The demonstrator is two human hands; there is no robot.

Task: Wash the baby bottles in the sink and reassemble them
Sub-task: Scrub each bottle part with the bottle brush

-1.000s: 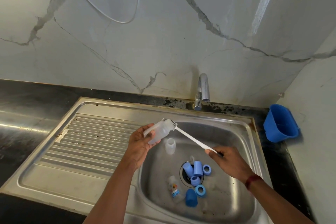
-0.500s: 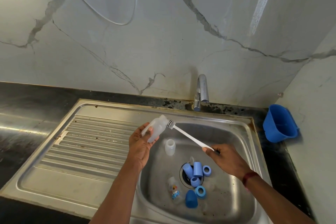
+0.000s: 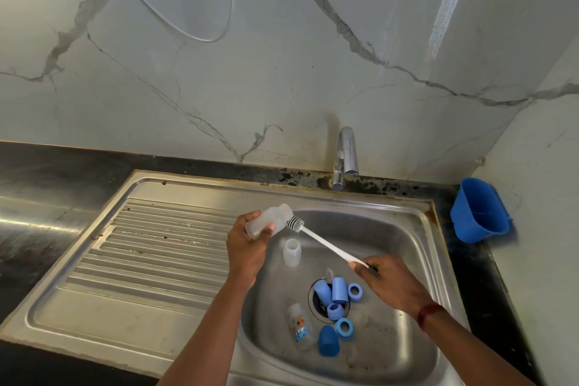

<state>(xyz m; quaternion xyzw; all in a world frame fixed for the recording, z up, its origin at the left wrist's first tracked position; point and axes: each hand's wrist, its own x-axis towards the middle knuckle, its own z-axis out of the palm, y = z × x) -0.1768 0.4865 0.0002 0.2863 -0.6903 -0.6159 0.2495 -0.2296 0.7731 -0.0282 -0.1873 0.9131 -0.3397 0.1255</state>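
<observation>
Left hand [image 3: 247, 247]: curled round a clear bottle [image 3: 266, 222], held tilted above the sink's [image 3: 401, 241] left edge. Right hand [image 3: 391, 285]: grasping the handle end of a white brush [image 3: 326, 243], whose striped head lies against the bottle's neck end, outside it. In the basin: one small bottle [image 3: 292, 252] upright; one printed bottle [image 3: 300, 326] lying on its side; blue caps and rings [image 3: 336, 290] clustered at the drain. Tap [image 3: 346, 157] behind. Blue tub [image 3: 479, 210] at the right wall.

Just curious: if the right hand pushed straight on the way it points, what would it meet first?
Likely the clear bottle in the left hand; the brush reaches right up to it.
</observation>
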